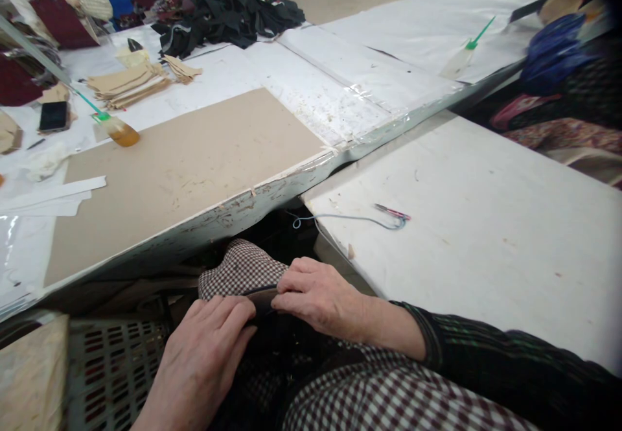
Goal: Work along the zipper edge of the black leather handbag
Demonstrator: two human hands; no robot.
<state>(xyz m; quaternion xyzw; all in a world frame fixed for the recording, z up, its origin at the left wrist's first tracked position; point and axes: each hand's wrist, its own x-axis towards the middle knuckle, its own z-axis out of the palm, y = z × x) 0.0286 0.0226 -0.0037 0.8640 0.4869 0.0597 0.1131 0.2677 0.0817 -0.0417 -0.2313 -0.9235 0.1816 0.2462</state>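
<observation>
Over my lap, both hands pinch the edge of a dark piece with a brown face (pixel 263 299); its kind cannot be made out. My left hand (pixel 207 343) has its fingers closed on the piece's left side. From the right, my right hand (pixel 323 298) grips the same edge between thumb and fingers. A short stretch of the brown face shows between the hands. Much of the piece is hidden by my fingers or lost in dark cloth below. Brown-and-white checked cloth (pixel 243 266) lies beyond and beneath the hands.
A slatted plastic basket (pixel 116 366) stands at the lower left. Ahead, a white-covered table bears a tan board (pixel 194 159), a glue bottle (pixel 121 133), a phone (pixel 54 116) and black pieces (pixel 233 13). A pen (pixel 392 211) and blue cord lie on the right table (pixel 486 249).
</observation>
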